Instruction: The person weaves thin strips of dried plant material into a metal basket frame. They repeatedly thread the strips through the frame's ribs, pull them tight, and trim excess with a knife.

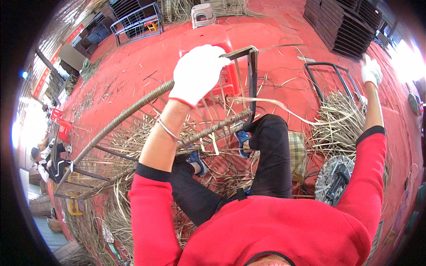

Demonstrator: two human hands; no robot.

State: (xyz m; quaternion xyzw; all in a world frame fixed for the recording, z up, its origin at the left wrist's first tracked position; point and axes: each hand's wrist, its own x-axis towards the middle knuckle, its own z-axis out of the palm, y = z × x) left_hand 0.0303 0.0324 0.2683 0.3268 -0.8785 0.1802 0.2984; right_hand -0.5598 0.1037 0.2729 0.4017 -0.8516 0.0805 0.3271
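My left hand [199, 73], in a white glove, is closed around the upper rail of a long metal frame [253, 84], close to its corner. Brown strip is wound tightly along the frame's rails, and the corner's dark metal is partly bare. Thin strips span between the two long rails. My right hand [372, 71], also in a white glove, is stretched far out to the right. Its fingers look curled, but what they grip is too small to make out. A pale loose strip [284, 106] trails from the frame toward my right arm. Another blurred strip runs rightward from the corner.
Behind the frame stands a red plastic stool [206, 37]. A bundle of strips [339, 119] lies to the right, near a bare dark frame [330, 64] and a round patterned seat [326, 179]. Dark stacked panels [341, 26] rise at far right. Another person [46, 162] sits at far left.
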